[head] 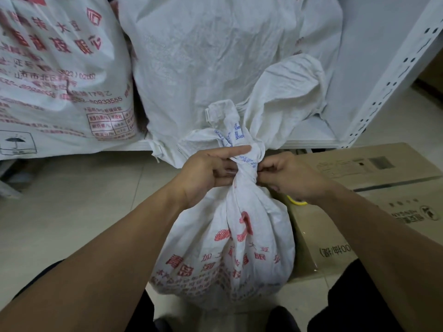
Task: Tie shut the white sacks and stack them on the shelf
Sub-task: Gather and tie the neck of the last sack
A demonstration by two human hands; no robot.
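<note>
In the upper left of the frame a printed sack [60,75] of woven white plastic, covered in red characters and slightly glossy, is seen standing on the shelf [311,141]. Below it, pale tiled floor [72,200] is shown, smooth and faintly reflective.

Left of centre, the left hand [206,173] is closed round the twisted neck [244,164] of the sack [227,248], with its forefinger laid straight across the gathered cloth. This sack is found at the centre and lower centre of the frame, upright on the floor; it is bulbous and crinkled, printed in red on its belly and in blue near the top. Its mouth is bunched into a tight rope with two loose ears flaring above.

Behind it, at top centre, a plain sack [215,56], wrinkled and almost unmarked, is set on the shelf beside the printed one.

Right of centre, the neck is pinched from the other side by the curled fingers of the right hand [290,178]. Under that wrist a small yellow object [297,201] is partly hidden. A flat cardboard box [383,183], matte brown, is pressed against the sack's right side. At the far right a white perforated upright [393,77] is seen.
</note>
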